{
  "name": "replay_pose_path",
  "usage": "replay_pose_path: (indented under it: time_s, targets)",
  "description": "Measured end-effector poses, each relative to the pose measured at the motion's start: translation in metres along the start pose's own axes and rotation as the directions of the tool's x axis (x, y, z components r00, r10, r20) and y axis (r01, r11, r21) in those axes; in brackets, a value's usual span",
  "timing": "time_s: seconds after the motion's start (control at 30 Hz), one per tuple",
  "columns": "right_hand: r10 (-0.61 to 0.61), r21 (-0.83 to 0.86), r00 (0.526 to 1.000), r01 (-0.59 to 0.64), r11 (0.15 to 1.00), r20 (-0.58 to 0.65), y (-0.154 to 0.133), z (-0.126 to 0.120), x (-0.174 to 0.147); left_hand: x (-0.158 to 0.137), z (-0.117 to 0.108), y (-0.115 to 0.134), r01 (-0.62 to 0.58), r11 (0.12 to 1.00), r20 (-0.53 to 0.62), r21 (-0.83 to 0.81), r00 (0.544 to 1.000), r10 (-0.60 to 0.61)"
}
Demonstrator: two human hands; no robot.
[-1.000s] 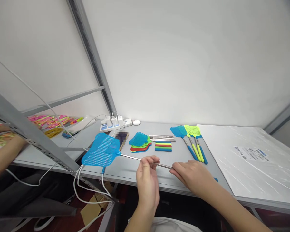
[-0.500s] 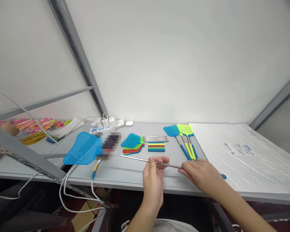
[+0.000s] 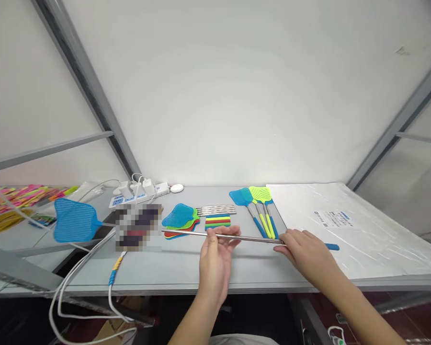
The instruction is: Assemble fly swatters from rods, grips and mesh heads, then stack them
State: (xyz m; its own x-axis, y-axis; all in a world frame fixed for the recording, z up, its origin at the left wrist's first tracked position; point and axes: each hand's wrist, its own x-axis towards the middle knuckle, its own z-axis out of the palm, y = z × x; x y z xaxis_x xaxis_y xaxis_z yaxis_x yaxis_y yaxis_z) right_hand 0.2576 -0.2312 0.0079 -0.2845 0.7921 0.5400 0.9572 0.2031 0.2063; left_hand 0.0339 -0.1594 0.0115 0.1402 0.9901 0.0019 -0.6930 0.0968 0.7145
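A blue fly swatter with a long metal rod is stretched across the front of the table, its mesh head (image 3: 75,220) at the left and its blue handle (image 3: 332,247) showing at the right. My left hand (image 3: 217,261) is closed loosely round the middle of the rod (image 3: 187,233), palm turned up. Over the rod's handle end, my right hand (image 3: 305,251) grips from above and hides where rod and handle meet. Behind my left hand lie stacked coloured swatter heads (image 3: 179,216), several metal rods (image 3: 217,210) and a row of coloured handle tubes (image 3: 217,220).
Several whole swatters (image 3: 260,213) lie behind my right hand. A plastic-wrapped white board (image 3: 362,239) covers the right side. A power strip (image 3: 161,189), white cables (image 3: 62,292) and a pixelated patch (image 3: 138,227) are at the left, beside a metal shelf post (image 3: 89,91).
My view has turned slightly right. My hands are farther apart along the rod; the swatter's head sits farther left and more handle shows beyond my right hand.
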Motion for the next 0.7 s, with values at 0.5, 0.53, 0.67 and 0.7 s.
replay_pose_path:
  time_s: [0.5,0.53,0.67,0.7]
  targets:
    - [0.096,-0.044,0.994,-0.098,0.994,-0.044,0.049,-0.002,-0.027,0.005,0.004,0.01,-0.061,0.998,-0.019,-0.001,0.998,0.061]
    - [0.104,-0.034,0.992,-0.106,0.994,-0.068,0.044,-0.004,-0.023,0.003,0.006,0.005,-0.021,1.0,-0.008,-0.013,1.0,0.021]
    - [0.091,0.057,0.989,-0.085,0.995,-0.118,0.005,-0.004,0.0,-0.004,0.017,-0.01,0.146,0.986,0.066,-0.083,0.988,-0.141]
    - [0.101,0.079,0.985,-0.09,0.993,-0.143,-0.005,-0.003,0.007,-0.004,0.019,-0.012,0.177,0.979,0.079,-0.105,0.982,-0.169]
